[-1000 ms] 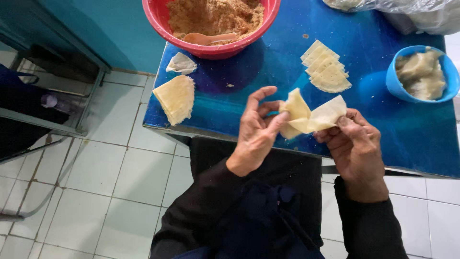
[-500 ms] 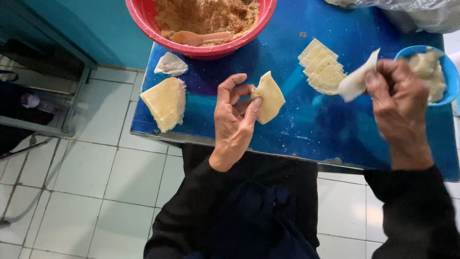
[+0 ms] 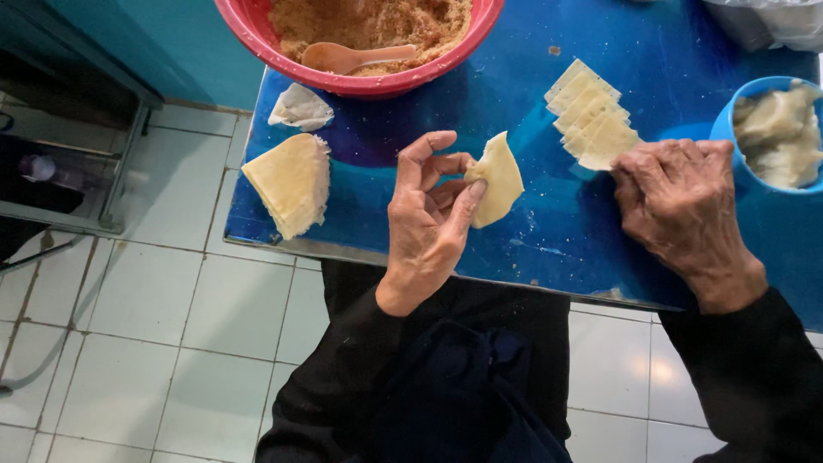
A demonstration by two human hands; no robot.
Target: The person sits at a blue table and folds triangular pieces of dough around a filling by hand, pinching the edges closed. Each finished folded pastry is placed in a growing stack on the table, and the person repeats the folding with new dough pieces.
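Over a blue table (image 3: 386, 197) above white floor tiles, a thin, limp, tearable dough wrapper (image 3: 495, 178) is pinched by the left hand (image 3: 429, 219), best held at its edges; the right hand (image 3: 677, 206) rests, fingers curled, on the fanned wrapper stack (image 3: 591, 116).

kitchen | red filling bowl (image 3: 360, 81) | dough sheets (image 3: 591, 116) | blue table (image 3: 531, 231) | tiled floor (image 3: 154, 343)

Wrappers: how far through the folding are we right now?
Done: a fanned row of folded wrappers lies on the blue table, the right hand resting at its end. In hand: the left hand pinches one folded wrapper. Left: a stack of unfolded wrappers, plus filling in the red bowl.
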